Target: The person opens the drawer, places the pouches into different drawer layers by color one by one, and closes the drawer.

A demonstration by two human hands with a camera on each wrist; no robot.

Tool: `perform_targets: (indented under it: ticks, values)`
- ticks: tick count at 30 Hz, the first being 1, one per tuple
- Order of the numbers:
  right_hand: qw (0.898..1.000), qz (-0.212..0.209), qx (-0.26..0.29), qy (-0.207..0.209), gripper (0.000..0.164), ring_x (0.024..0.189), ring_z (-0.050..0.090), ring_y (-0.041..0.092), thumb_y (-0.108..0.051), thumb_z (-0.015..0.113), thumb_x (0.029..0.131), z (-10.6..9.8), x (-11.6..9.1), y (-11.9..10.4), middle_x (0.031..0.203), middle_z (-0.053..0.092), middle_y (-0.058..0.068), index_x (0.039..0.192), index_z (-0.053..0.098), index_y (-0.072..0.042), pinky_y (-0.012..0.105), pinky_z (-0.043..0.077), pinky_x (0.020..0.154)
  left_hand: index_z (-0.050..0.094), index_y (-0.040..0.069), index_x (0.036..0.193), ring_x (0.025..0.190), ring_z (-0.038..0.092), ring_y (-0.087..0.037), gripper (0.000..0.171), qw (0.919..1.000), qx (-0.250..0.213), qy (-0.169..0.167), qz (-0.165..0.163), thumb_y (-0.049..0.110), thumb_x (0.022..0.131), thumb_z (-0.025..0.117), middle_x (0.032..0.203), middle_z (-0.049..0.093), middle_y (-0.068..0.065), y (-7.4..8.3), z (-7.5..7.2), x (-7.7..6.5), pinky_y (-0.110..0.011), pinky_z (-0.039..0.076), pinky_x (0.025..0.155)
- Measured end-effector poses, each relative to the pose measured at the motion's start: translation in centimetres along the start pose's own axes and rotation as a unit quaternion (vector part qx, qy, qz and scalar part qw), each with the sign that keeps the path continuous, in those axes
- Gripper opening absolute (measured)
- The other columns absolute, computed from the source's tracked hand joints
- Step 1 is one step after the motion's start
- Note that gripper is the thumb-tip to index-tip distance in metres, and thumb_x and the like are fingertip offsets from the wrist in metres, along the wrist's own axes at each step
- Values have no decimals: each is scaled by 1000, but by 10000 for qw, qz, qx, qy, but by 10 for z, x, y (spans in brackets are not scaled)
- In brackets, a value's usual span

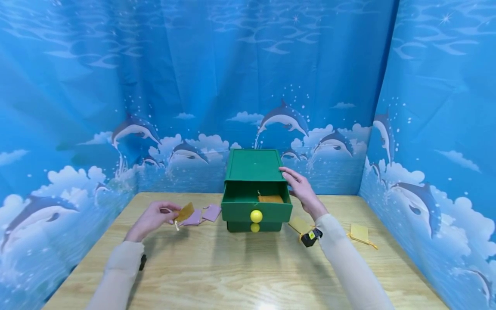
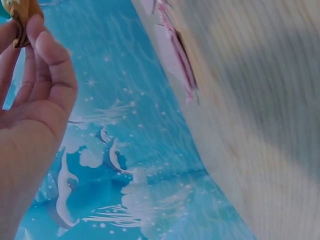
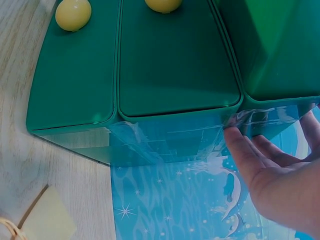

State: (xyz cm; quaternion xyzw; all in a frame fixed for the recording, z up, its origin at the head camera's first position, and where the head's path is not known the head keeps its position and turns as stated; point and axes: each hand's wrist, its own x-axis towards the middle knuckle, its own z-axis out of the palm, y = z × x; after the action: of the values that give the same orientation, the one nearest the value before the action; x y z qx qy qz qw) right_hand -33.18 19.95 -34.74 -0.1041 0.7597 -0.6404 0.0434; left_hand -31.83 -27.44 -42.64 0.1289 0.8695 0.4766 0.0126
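Note:
My left hand [image 1: 156, 216] pinches a small golden-orange drawstring pouch [image 1: 185, 212] above the table's left side. Its pale cord hangs below, and the left wrist view shows the pouch's lower end between the fingertips. Just beyond that hand lie two lilac pouches [image 1: 212, 212]. A green drawer box [image 1: 253, 165] stands at the table's back, its upper drawer [image 1: 236, 212] pulled out. Inside that drawer is an orange pouch [image 1: 271, 199]. At the box's right side my right hand [image 1: 304, 191] rests with extended fingers; in the right wrist view, fingertips touch the taped side wall [image 3: 175, 140].
On the wooden table [image 1: 232, 271], a yellow pouch [image 1: 300, 224] lies right of the box, partly behind the right wrist. Another yellow pouch [image 1: 359, 233] lies farther right. Yellow knobs [image 1: 256, 216] stick out from the drawer fronts. A blue dolphin-print curtain [image 1: 193, 86] surrounds the back and sides.

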Motion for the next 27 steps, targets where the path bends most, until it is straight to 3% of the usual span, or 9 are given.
perform_targets:
  ticks: [5,9,19,27]
  values:
    - [10000,-23,35,-19,49,149,22,36,-36,44,105,1,-2,-3,162,24,7,151,40,-19,60,28,115,66,-1,120,87,67,-19,31,9997,-32,240,-46,17,94,66,105,71,-17,11,1,0,-36,59,72]
    - [10000,5,54,11,49,149,22,36,-38,44,105,-2,7,7,163,24,6,151,40,-21,60,29,115,67,2,120,87,67,-17,32,9995,17,330,-17,22,94,67,105,71,-16,18,2,0,-30,58,68]
    - [9999,-125,-2,94,51,149,22,33,-48,46,102,-5,16,21,162,25,1,149,43,-27,60,29,114,70,9,116,86,68,-15,28,9961,14,745,481,25,93,69,104,72,-12,34,7,0,-28,56,73]
    - [9998,-191,-28,107,54,148,24,34,-51,48,100,-5,15,21,161,27,3,148,43,-27,61,30,113,69,5,116,87,68,-7,30,9906,-382,1056,782,24,92,70,107,72,-14,47,10,-1,-24,57,75]
